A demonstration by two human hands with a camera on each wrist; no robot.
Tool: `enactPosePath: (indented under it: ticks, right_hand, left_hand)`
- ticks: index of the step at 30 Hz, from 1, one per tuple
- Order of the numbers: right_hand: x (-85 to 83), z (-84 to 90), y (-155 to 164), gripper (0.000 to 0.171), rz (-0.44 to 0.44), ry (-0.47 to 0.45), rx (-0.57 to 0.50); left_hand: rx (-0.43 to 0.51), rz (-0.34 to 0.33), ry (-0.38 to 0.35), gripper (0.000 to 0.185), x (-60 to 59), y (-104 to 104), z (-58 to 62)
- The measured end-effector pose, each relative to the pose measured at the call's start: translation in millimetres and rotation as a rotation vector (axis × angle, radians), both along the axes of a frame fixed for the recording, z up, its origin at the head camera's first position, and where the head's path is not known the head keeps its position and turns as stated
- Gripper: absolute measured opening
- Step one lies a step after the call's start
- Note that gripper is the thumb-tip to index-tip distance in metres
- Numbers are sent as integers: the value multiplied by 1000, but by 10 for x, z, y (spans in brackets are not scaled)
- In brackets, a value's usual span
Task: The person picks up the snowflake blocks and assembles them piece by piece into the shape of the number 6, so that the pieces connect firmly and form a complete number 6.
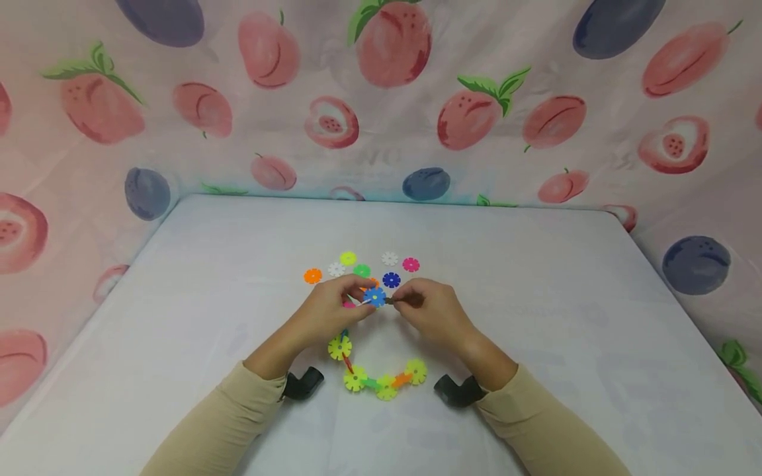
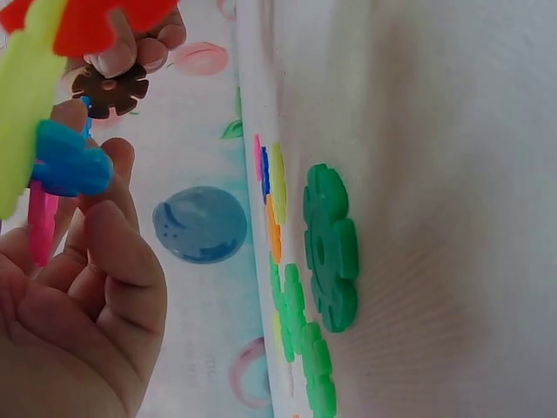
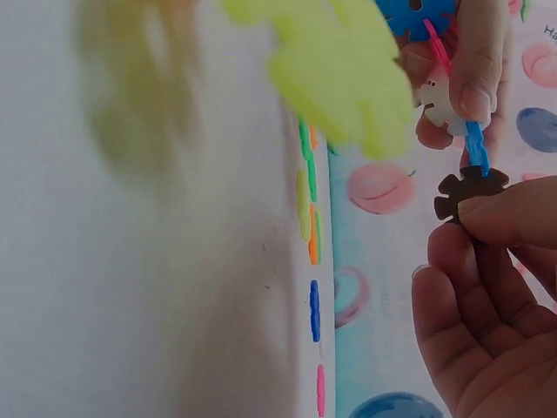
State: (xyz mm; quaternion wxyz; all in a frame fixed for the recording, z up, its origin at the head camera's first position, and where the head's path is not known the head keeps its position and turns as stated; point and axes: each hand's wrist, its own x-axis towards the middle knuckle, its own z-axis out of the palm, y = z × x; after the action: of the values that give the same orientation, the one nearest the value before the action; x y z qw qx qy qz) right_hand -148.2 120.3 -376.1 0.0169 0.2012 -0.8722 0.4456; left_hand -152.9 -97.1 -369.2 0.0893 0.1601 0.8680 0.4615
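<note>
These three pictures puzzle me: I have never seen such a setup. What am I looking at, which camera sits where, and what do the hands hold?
There is no machine here: a person works with two bare hands at a table covered in white cloth, with fruit-print fabric hung round it. The wide picture comes from a camera on the person's head, looking down. The other two come from small cameras strapped to each wrist, so they show the fingers from very close and sideways.

The left hand holds one end of a chain of flower-shaped plastic discs, its grip near a blue disc. The right hand pinches a brown disc and holds it against the chain's blue end piece. The chain's lower part curves down toward the person.

Beyond the hands lie loose discs: orange, white, yellow-green, green, dark blue and pink.
</note>
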Motion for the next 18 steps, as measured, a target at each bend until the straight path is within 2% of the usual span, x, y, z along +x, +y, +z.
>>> enactPosePath:
  ticks: [10, 18]
  right_hand:
    - [6, -54, 22, 9, -26, 31, -21]
    - [17, -57, -7, 7, -29, 100, -19]
  left_hand:
    - [7, -8, -16, 37, 15, 12, 4]
    - [-3, -6, 23, 37, 18, 6, 1]
